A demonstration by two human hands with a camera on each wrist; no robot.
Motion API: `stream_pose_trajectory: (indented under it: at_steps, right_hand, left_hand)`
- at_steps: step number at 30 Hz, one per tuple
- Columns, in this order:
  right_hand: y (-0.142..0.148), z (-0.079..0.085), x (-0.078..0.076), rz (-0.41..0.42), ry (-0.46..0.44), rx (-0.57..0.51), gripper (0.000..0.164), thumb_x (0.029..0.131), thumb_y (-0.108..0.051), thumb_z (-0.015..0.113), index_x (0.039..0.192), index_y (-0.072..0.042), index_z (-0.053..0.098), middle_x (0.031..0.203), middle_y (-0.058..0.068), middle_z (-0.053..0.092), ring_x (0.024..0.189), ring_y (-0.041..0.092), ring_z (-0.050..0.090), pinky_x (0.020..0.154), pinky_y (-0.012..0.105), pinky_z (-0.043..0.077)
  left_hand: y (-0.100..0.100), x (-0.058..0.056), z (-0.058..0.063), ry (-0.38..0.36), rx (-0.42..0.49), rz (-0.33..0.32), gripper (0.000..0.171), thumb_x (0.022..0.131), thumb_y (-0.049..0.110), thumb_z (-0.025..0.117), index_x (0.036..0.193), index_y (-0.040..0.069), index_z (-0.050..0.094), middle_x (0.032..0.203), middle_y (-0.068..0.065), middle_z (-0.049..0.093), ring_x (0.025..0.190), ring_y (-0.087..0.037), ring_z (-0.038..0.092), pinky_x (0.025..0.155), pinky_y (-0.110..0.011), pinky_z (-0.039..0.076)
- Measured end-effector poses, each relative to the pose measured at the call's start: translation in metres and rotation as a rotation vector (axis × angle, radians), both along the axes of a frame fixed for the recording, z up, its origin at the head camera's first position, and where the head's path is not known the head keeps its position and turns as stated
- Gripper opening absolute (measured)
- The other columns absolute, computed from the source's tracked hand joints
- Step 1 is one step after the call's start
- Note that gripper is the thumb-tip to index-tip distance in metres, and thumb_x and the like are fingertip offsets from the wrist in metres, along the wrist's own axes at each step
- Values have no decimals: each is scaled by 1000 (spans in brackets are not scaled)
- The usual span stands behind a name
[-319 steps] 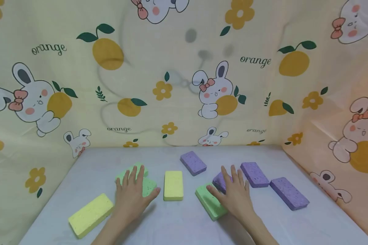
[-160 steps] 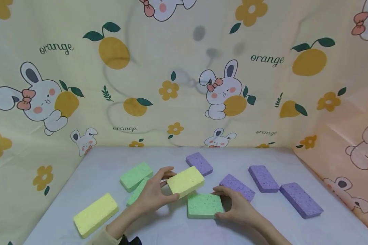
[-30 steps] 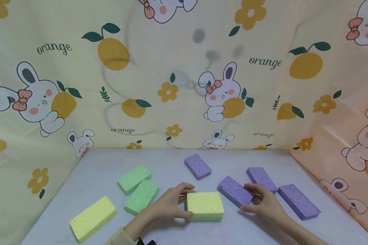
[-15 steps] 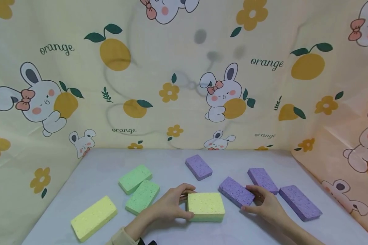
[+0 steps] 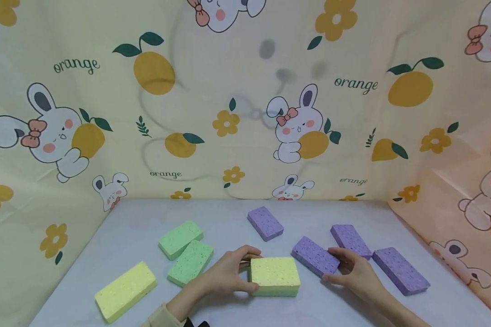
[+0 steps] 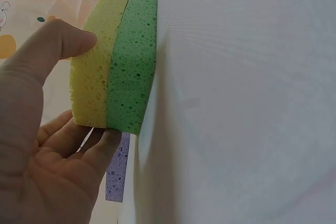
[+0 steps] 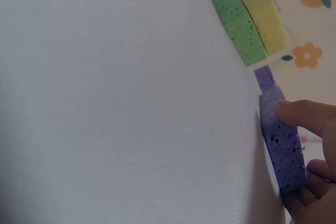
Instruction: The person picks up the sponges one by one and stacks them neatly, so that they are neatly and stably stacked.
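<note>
A yellow sponge (image 5: 274,270) lies squarely on top of a green sponge (image 5: 276,290), near the front middle of the table. My left hand (image 5: 227,274) grips this stack at its left end, thumb in front and fingers behind. In the left wrist view the thumb presses the yellow sponge (image 6: 94,77), while fingers reach the end of the green sponge (image 6: 134,61). To the right, my right hand (image 5: 358,274) holds the near right end of a purple sponge (image 5: 314,255) between thumb and fingers. The right wrist view shows that purple sponge (image 7: 283,142) low against the table.
Two green sponges, one at the back (image 5: 181,239) and one overlapping its corner (image 5: 190,263), lie left of centre. A yellow sponge (image 5: 125,292) is at front left. Other purple sponges lie at the back (image 5: 265,223) and right (image 5: 401,271). A printed curtain (image 5: 245,113) walls the table.
Earlier, the left hand set the yellow sponge onto the green one. The right hand moved from the green sponge to the purple one. Over the last second both hands stay almost still.
</note>
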State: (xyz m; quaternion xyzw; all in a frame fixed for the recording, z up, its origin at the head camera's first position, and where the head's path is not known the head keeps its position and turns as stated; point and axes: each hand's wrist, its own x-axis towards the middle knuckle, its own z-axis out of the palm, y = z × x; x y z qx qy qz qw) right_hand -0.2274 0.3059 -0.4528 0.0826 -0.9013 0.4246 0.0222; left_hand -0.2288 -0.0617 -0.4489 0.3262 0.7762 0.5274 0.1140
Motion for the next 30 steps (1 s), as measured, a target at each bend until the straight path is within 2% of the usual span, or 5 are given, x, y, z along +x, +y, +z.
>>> stream_pose_trajectory:
  at_steps: [9, 16, 23, 26, 30]
  right_hand:
    - [2, 1, -5, 38, 14, -50, 85, 68, -28, 91, 135, 4, 52, 135, 21, 55, 125, 38, 50, 95, 15, 42]
    - [1, 6, -4, 44, 25, -76, 82, 72, -26, 88, 138, 4, 49, 137, 23, 52, 123, 40, 51, 98, 24, 45]
    - [5, 7, -5, 59, 49, -123, 75, 76, -21, 86, 137, 4, 50, 137, 22, 52, 124, 39, 49, 94, 11, 39]
    - [4, 9, -4, 71, 65, -148, 71, 78, -19, 84, 136, 5, 51, 137, 23, 52, 124, 39, 49, 94, 10, 39]
    - [3, 12, -2, 91, 86, -186, 66, 81, -14, 82, 135, 6, 51, 136, 25, 52, 121, 26, 54, 94, 13, 42]
  left_hand:
    - [-1, -1, 2, -1, -4, 3, 70, 76, 16, 85, 135, 5, 49, 132, 3, 58, 125, -13, 50, 109, -31, 37]
    - [-2, -1, 1, 12, 2, -7, 70, 76, 14, 84, 135, 4, 48, 132, 1, 58, 125, -13, 50, 108, -29, 37]
    - [-1, 0, 1, 4, -1, -7, 69, 76, 14, 84, 135, 5, 48, 132, 1, 57, 125, -13, 50, 108, -28, 37]
    - [-1, 0, 0, 4, -4, -4, 69, 77, 15, 84, 135, 4, 49, 132, 1, 58, 124, -13, 50, 107, -28, 38]
    - [-1, -1, -1, 8, -1, -5, 69, 77, 15, 84, 135, 4, 49, 132, 1, 58, 124, -12, 50, 107, -27, 38]
